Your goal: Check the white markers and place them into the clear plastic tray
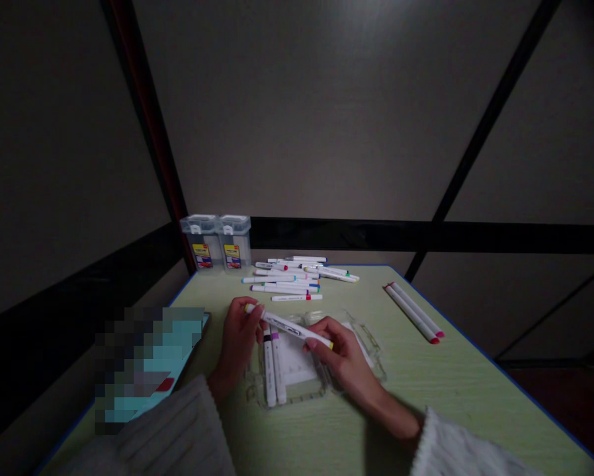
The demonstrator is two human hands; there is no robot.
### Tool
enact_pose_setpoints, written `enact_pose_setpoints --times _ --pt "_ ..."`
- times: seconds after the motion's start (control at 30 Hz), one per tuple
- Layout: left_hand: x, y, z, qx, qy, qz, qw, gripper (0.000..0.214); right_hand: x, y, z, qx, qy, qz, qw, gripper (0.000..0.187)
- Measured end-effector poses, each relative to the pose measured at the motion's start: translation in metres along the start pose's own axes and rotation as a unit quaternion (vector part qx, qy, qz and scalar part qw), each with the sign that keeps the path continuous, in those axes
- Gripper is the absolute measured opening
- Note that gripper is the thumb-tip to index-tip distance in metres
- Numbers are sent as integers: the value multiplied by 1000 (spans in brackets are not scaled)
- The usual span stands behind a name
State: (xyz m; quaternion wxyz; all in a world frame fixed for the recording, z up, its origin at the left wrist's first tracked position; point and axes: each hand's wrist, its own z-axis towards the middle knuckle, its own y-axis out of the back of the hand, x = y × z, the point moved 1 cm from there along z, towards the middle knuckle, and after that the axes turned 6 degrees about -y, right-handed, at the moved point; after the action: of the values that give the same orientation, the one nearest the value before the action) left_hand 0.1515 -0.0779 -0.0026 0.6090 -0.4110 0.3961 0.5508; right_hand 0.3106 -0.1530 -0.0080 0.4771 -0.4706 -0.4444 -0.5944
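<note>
A white marker with yellow ends (290, 328) is held in the air above an open, clear case (304, 399), slanting down from left to right. It is pinched near one end by the left hand (241, 328) and near the other by the right hand (344, 352), so each grip is closed around the marker. In the case's left half, two white markers are laid side by side, one marked with black (270, 373) and one with purple (279, 373), next to a white sheet (297, 363); another white sheet is partly seen in the right half. At the table's far left, two clear tubs (217, 250) are stood side by side, lidded and labelled; what is held in them cannot be made out. A loose pile of markers (284, 279) is spread beyond the case, with a red-banded marker (297, 298) lying nearest. Two red-ended markers (413, 312) are set parallel near the right edge of the table (475, 403). At the left, a flat object (172, 357) is obscured by pixelation.
</note>
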Motion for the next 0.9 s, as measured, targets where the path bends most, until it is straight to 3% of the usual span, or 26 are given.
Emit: enact_pose_setpoints --times 0.23,0.4,0.53,0.73,0.9 --pt "7 7 6 -57 -34 40 997 20 7 -2 -12 109 58 -155 980 26" --pt "7 8 8 -30 -18 44 998 28 9 -1 -17 175 147 -285 931 45" --pt "6 4 5 -13 -27 48 998 19 8 -2 -20 220 212 -345 887 49" --pt "14 -1 6 38 -38 73 996 18 5 -4 -20 211 228 -395 865 59" --pt "18 0 8 68 -32 141 987 37 5 -4 -19 193 232 -422 855 65"
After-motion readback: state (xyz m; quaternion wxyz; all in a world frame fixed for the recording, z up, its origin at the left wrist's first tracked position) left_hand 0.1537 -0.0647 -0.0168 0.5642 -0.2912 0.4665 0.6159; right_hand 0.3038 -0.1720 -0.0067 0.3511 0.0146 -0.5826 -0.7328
